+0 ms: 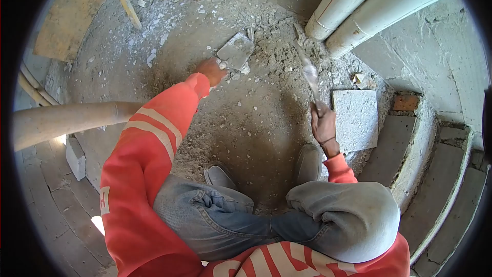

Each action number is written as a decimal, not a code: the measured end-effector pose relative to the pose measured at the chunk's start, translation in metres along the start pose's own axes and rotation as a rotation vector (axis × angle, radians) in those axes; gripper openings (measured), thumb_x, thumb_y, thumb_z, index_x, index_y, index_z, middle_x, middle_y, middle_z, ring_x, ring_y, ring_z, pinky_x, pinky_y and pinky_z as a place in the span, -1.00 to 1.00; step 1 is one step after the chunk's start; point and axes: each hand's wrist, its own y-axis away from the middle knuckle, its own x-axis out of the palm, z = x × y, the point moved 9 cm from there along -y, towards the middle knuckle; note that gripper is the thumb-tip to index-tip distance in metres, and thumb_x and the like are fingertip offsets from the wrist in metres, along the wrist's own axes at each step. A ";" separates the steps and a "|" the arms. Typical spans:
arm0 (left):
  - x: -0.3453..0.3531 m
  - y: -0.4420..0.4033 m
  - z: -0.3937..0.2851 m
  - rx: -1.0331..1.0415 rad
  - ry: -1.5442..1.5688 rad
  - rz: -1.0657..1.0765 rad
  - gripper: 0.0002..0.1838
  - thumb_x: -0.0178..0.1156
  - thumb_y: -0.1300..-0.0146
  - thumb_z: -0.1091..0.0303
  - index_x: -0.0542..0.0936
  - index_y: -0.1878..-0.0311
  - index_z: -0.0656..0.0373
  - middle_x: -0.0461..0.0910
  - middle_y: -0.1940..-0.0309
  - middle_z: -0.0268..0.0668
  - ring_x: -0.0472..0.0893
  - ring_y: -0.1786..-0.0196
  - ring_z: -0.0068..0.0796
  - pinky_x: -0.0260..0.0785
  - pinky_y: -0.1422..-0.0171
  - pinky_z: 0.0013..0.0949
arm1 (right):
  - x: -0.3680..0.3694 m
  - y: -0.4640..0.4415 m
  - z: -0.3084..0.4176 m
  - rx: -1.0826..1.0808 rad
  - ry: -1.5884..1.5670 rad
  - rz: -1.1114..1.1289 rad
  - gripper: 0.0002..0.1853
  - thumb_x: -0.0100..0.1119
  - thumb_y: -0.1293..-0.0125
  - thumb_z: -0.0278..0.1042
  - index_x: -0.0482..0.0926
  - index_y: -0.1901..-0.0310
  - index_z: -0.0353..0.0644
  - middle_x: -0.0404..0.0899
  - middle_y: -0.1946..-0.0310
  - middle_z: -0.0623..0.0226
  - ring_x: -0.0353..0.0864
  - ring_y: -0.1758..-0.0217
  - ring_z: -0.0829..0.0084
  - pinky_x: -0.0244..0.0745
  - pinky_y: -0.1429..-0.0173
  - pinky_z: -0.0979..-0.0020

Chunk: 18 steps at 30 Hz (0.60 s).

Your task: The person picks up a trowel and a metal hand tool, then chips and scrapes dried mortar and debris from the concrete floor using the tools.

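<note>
the right hand (324,123) curls round a blurry tool (310,74), the left hand (211,72) is by the flat slab (236,51) on the floor (251,123), gripping or not i can't tell, so wild swings could nick that left hand.

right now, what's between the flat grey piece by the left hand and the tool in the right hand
Loose rubble on gritty floor lies between the flat grey piece and the blurred tool, as the head view shows.
</note>
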 end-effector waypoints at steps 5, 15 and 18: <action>-0.006 0.018 -0.011 0.004 -0.014 -0.039 -0.39 0.20 -0.24 -0.01 0.44 -0.13 0.36 0.65 0.48 -0.02 0.69 0.45 -0.17 0.44 0.06 -0.14 | 0.024 -0.011 -0.044 0.198 0.181 0.166 -0.40 0.06 -0.34 0.18 0.61 0.35 -0.37 0.54 0.48 -0.26 0.55 0.28 -0.26 0.44 0.24 -0.02; -0.008 0.019 -0.010 -0.014 0.011 -0.007 -0.37 0.19 -0.23 -0.06 0.46 -0.06 0.40 0.66 0.46 -0.05 0.68 0.46 -0.15 0.44 0.05 -0.17 | -0.042 -0.030 0.055 -0.105 -0.255 -0.122 -0.74 0.16 -0.35 -0.28 0.56 0.35 -0.35 0.41 0.66 0.06 0.37 0.65 0.25 0.26 0.49 0.22; -0.001 0.012 -0.008 0.042 -0.034 0.017 -0.37 0.18 -0.22 -0.10 0.49 -0.04 0.37 0.65 0.47 -0.07 0.67 0.46 -0.14 0.44 0.06 -0.15 | 0.022 -0.040 -0.004 -0.083 -0.075 -0.021 -0.70 0.13 -0.35 -0.20 0.60 0.25 -0.34 0.57 0.39 -0.21 0.59 0.34 -0.17 0.43 0.29 0.07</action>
